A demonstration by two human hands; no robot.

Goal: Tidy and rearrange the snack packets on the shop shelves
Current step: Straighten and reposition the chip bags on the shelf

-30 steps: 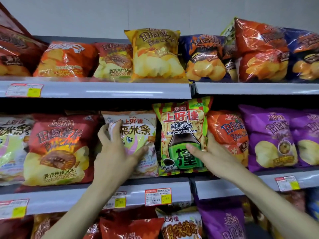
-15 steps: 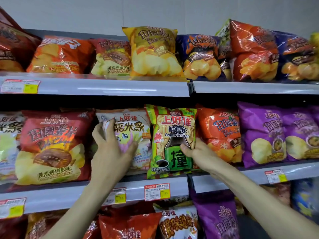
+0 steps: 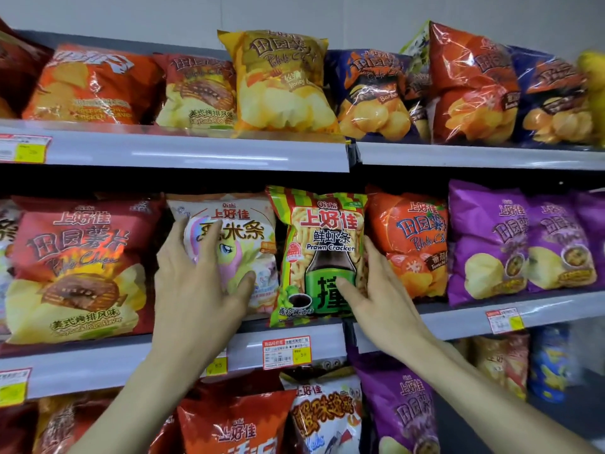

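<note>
The middle shelf (image 3: 98, 365) crosses the centre of the frame, and both hands are on packets standing side by side on it. The left hand (image 3: 199, 283) lies spread over the front of the white packet (image 3: 244, 229) with the cartoon pony. Its fingers are fairly straight and reach toward the packet's upper left, and its thumb presses the lower right of the face. Just right of it stands the green prawn cracker packet (image 3: 324, 244), upright and touching the white one. The right hand (image 3: 381, 290) grips this packet by its right edge, with the thumb across the front near the bottle picture and the fingers running up along the side.

A red potato chips packet (image 3: 75, 267) stands at the left of the same shelf, and an orange packet (image 3: 412, 237) and purple packets (image 3: 487, 244) stand to the right. On the upper shelf (image 3: 196, 152), a yellow packet (image 3: 281, 83) stands above the two hands.
</note>
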